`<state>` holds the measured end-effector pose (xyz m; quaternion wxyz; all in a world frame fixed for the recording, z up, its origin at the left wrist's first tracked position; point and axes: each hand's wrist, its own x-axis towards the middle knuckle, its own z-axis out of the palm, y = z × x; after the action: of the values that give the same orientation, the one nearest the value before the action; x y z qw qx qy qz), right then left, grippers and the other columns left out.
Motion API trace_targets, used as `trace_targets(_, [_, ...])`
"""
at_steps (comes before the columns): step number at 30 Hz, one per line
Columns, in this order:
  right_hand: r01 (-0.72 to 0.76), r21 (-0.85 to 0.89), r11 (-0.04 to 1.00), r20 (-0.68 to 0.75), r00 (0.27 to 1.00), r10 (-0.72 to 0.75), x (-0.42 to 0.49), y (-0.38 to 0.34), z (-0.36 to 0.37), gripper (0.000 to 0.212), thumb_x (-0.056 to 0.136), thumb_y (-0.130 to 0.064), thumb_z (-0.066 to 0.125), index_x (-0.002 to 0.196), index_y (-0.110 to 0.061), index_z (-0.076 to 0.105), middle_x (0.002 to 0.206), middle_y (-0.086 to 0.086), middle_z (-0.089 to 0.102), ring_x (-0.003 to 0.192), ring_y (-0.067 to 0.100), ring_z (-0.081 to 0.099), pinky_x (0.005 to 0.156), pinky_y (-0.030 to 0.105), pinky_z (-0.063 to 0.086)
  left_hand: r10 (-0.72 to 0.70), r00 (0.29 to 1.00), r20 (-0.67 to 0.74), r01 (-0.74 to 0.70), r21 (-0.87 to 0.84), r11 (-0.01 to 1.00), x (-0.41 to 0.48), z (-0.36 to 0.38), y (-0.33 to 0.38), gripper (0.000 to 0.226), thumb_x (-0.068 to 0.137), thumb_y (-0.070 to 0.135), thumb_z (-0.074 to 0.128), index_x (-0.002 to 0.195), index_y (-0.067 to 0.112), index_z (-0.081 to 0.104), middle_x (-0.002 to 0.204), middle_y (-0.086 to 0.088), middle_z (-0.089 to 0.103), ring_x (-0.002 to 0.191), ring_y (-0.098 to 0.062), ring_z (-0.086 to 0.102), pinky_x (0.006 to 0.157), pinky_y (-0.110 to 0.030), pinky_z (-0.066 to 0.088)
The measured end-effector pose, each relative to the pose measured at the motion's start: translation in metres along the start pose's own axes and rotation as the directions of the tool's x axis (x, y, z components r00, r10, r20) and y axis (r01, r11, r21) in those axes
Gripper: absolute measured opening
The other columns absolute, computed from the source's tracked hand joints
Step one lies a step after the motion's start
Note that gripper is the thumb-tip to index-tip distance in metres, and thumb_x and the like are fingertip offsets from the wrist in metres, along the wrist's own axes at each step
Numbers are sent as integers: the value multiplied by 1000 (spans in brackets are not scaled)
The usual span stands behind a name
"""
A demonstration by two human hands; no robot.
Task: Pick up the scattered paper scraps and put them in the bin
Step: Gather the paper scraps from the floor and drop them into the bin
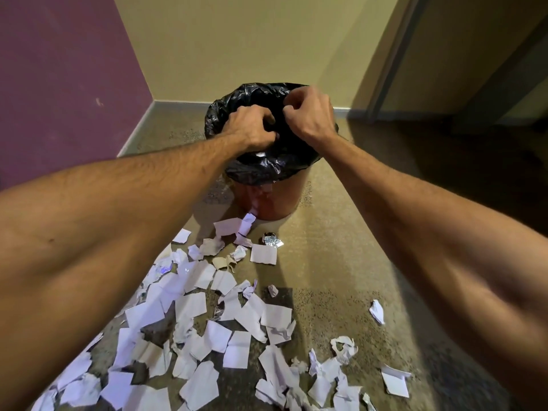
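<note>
Carpeted floor (pixel 341 262) carries many paper scraps (pixel 207 336) before the bin (pixel 267 200). Both hands, left hand (pixel 252 129) and right hand (pixel 308 114), hover over it, fingers curled; contents unclear. Scraps look light, thin; pinch edges.

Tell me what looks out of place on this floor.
Torn white paper scraps litter the carpet in front of the bin, and a crumpled foil piece lies among them. Both hands, left and right, are at the black liner, not gathering scraps.
</note>
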<state>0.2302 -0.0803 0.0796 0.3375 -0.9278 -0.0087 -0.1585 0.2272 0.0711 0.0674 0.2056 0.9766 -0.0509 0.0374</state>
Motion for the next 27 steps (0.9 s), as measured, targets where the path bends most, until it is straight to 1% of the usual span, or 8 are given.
trace_targets(5, [61,55,997,-171,984,-50,-45,23,-21,38,83,-27,51,107,-27,81,113,-8,77,104,13,72,87,34,61,5,994,-113,-11,-55,998,-39,6,23,41,96,45,67,134,28,72,136,-4,71,127,-29,66,103,-41,55])
trace_targets(10, [-9,52,999,-268,963,23,-121,54,-41,29,90,-21,55,103,-29,79,109,-9,71,104,15,67,81,36,56,197,929,-312,-230,-74,970,-109,39,47,32,98,31,56,125,20,70,129,-4,63,127,-26,56,101,-43,53])
trace_targets(13, [-80,72,994,-209,974,93,-171,83,-49,27,93,-20,55,101,-30,79,110,-10,70,105,13,65,82,40,58,311,876,-369,-348,-36,937,-149,68,58,29,99,22,55,125,17,66,133,-2,56,132,-22,49,105,-37,48])
trace_targets(15, [-159,33,987,-99,982,162,-208,110,-55,27,94,-18,56,101,-29,79,112,-11,73,106,12,65,81,35,55,361,868,-342,-392,-24,920,-180,92,67,30,98,19,55,126,18,65,131,-2,56,132,-23,49,106,-38,50])
trace_targets(18, [-329,-130,935,139,928,346,-262,160,-60,33,88,-21,57,111,-31,79,119,-6,76,110,20,70,85,32,53,338,919,-206,-358,-73,931,-232,135,78,30,96,20,57,125,21,67,126,-2,59,124,-25,54,96,-47,54])
trace_targets(21, [-298,-329,896,430,798,423,-313,207,-57,58,85,-35,58,142,-31,64,151,6,60,137,30,59,110,43,50,318,938,139,-313,-61,948,-280,175,81,39,100,28,58,139,27,60,138,-3,58,125,-26,56,98,-46,56])
trace_targets(24, [-169,-488,857,554,699,453,-347,246,-47,61,100,-43,57,159,-37,42,173,1,25,153,38,34,121,61,33,321,787,527,-383,8,924,-311,207,80,64,101,39,61,160,35,39,163,-7,39,146,-32,44,117,-53,44])
trace_targets(27, [-59,-499,864,599,697,394,-362,265,-44,57,100,-28,60,156,-29,47,168,5,33,141,39,47,116,53,45,276,652,706,-475,97,875,-329,233,76,80,101,52,62,168,43,19,177,-9,11,158,-40,27,126,-63,28])
